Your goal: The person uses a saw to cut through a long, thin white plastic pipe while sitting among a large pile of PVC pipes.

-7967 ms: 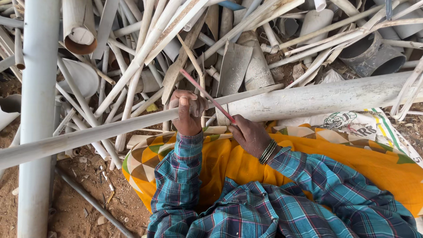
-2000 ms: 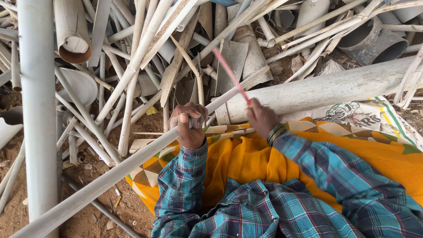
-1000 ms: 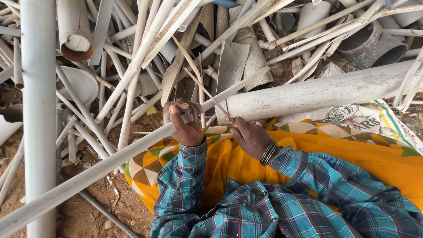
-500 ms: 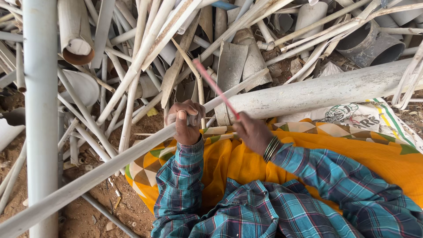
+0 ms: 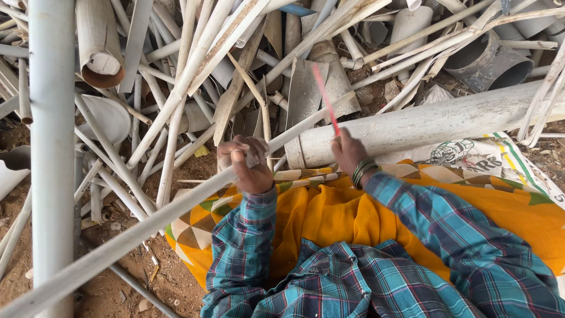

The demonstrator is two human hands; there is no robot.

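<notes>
- Over the orange cloth point(image 5: 329, 218), the left hand point(image 5: 247, 165) is wrapped tight around a long thin white plastic pipe point(image 5: 147, 221), which runs diagonally from lower left to upper right.
- Just right of it, the right hand point(image 5: 348, 152) grips a slim red blade point(image 5: 325, 97), raised above the pipe.

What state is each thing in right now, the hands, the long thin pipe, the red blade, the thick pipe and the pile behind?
Left hand: closed around the long thin pipe.
Right hand: gripping the red blade.
Long thin pipe: slanted, held up off the ground.
Red blade: raised, tilted, blurred.
Thick pipe: lying on its side, open end facing left.
Pipe pile: jumbled, several pieces broken.
</notes>
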